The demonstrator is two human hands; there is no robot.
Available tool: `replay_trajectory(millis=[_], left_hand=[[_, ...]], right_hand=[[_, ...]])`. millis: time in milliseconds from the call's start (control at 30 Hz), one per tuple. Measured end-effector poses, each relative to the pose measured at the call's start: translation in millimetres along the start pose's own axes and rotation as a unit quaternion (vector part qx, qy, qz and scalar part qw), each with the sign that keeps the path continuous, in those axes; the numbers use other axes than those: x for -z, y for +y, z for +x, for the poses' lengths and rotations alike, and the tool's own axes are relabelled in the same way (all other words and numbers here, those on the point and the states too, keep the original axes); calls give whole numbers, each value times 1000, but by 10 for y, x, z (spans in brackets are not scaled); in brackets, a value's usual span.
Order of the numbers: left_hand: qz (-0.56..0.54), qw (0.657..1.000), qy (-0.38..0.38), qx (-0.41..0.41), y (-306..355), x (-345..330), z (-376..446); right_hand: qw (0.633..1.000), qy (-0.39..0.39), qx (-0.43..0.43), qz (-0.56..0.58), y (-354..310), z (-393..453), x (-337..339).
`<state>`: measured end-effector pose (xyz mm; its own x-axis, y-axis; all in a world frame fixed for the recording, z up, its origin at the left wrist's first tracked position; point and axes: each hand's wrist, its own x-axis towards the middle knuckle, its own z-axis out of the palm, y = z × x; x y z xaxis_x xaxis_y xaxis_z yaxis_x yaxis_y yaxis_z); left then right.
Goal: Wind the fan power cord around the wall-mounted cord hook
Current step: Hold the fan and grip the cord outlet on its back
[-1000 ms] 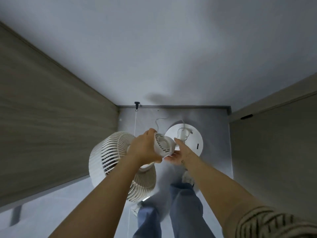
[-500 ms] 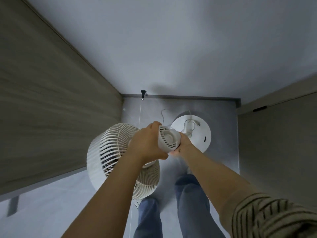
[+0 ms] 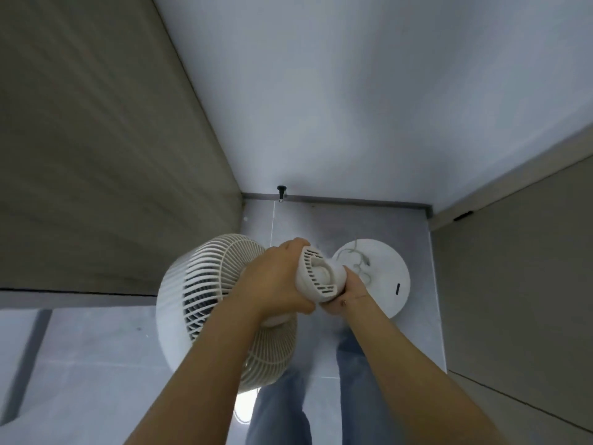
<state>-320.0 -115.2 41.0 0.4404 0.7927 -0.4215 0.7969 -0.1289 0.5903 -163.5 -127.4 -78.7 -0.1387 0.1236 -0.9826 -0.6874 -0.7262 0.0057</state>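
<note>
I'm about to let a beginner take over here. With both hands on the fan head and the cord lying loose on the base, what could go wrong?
1. The left hand and right hand hold only the motor housing; the heavy fan head could tip or slip.
2. The loose cord on the round base might snag or tangle.
3. The feet stand close below, so a drop may hit them.

Right hand [image 3: 345, 292] fingers hidden (behind fan [image 3: 221, 309]).

a home corridor nook: grey tiled floor [image 3: 337, 226], wood-grain panels [image 3: 96, 139], white wall [image 3: 353, 91]
</note>
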Motion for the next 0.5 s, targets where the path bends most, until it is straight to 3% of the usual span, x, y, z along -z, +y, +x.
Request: replay_trajectory(millis=[100, 200, 500], left_hand=[[21, 1000, -3, -14, -19, 284, -339], [52, 999, 1, -16, 16, 473, -695], [106, 993, 42, -27, 286, 782, -1723]], right_hand=[[998, -38, 47, 27, 341, -297, -158], [992, -61, 4, 107, 668, -660, -266], [992, -97, 44, 71, 1422, -1495, -298]])
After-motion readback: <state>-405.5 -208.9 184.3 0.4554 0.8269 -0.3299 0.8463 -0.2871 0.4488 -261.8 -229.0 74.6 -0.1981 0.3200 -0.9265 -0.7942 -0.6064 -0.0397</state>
